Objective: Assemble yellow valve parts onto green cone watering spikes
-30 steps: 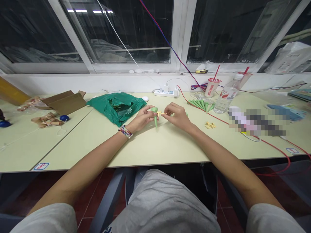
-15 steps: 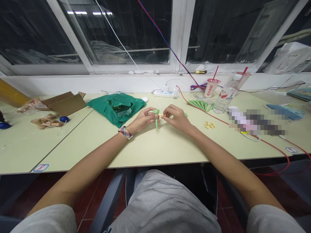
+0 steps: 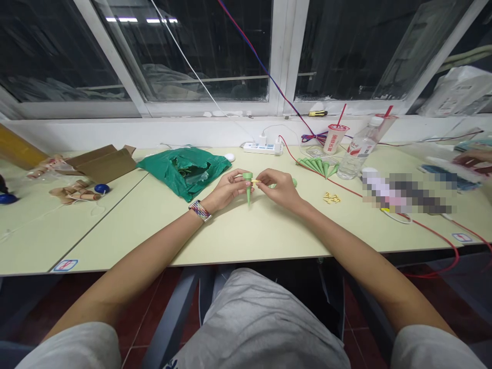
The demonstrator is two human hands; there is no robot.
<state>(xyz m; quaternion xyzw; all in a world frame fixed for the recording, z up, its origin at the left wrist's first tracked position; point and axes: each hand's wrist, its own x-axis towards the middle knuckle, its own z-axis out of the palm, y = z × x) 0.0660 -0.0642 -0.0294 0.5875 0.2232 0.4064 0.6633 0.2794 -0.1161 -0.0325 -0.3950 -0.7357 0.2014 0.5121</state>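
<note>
My left hand (image 3: 226, 189) pinches a green cone-shaped spike (image 3: 248, 190) by its wide top, tip pointing down over the pale table (image 3: 246, 230). My right hand (image 3: 280, 187) pinches a small yellow part (image 3: 255, 181) that touches the side of the cone's top. Another green piece (image 3: 294, 181) peeks out behind my right hand. A beaded band sits on my left wrist.
A green plastic bag (image 3: 184, 169) lies left of my hands. Several green cones (image 3: 317, 164), a plastic bottle (image 3: 358, 149), a cup with a straw (image 3: 333, 137) and small yellow parts (image 3: 332, 198) lie to the right. Red cable (image 3: 418, 225), power strip (image 3: 263, 148), cardboard box (image 3: 100, 161). Another person's hand (image 3: 472, 160) at far right.
My hands have come closer together, so the yellow part now meets the cone's top. Another person's hand has come into view at the far right.
</note>
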